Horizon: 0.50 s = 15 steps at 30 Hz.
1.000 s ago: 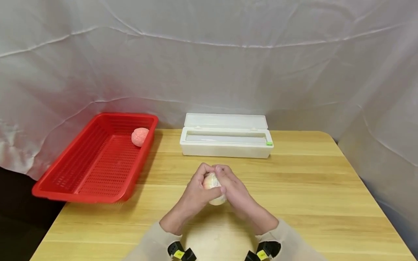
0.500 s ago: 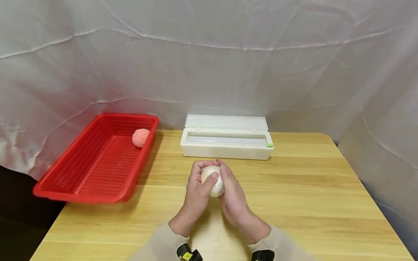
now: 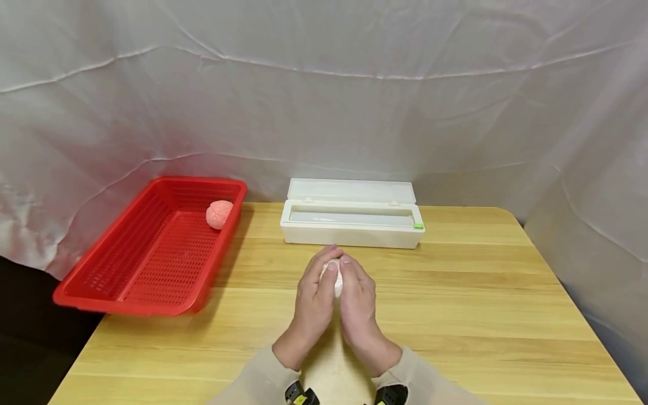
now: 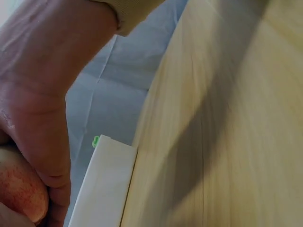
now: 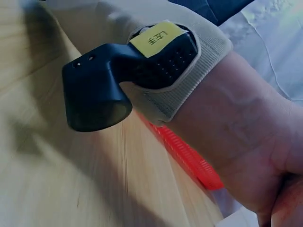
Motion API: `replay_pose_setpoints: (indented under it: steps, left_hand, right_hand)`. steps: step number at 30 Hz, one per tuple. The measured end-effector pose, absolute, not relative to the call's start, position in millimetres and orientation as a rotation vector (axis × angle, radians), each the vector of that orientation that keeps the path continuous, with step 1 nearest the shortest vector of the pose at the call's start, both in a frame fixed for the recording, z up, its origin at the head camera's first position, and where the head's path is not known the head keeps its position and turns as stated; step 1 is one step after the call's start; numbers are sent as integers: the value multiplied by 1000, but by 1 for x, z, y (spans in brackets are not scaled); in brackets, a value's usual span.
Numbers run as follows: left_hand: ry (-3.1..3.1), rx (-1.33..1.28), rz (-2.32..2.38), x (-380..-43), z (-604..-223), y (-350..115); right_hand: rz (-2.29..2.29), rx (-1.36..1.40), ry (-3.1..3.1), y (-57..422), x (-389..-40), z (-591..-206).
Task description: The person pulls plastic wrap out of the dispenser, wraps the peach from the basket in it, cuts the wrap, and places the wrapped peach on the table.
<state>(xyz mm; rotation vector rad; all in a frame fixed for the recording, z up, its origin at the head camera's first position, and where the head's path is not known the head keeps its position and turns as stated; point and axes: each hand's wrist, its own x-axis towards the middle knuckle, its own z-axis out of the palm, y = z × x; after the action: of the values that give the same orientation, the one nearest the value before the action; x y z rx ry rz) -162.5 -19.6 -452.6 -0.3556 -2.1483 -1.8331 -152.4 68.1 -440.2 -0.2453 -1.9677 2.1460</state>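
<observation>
Between my two cupped hands, above the table's middle, sits a pale round peach (image 3: 338,284) with a glossy, wrapped look. My left hand (image 3: 313,298) holds it from the left, thumb laid over its near side. On the other side my right hand (image 3: 358,298) curls round it, and the fingers of both hands meet at the far side. Only a narrow strip of the fruit shows between the thumbs. In the left wrist view the peach (image 4: 21,187) shows cream skin with a red-speckled blush.
A white cling-film box (image 3: 349,235) stands open behind the hands, a green slider at its right end. To the left, a red plastic basket (image 3: 189,298) overhangs the table edge with a pink round fruit (image 3: 219,215) inside. A grey curtain (image 3: 324,124) hangs behind the wooden table (image 3: 481,292).
Both hands have turned the peach and drawn closer together round it. Their fingers now point more forward, and less of the fruit shows than before. Basket and box stay put.
</observation>
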Motion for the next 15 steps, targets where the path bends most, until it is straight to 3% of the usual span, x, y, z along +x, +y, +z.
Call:
replay_pose_setpoints:
  steps: [15]
  left_hand:
    - [-2096,-352,-1786,-163,-454,-17]
  right_hand:
    - [2219,-367,-1818,59,-157,-437]
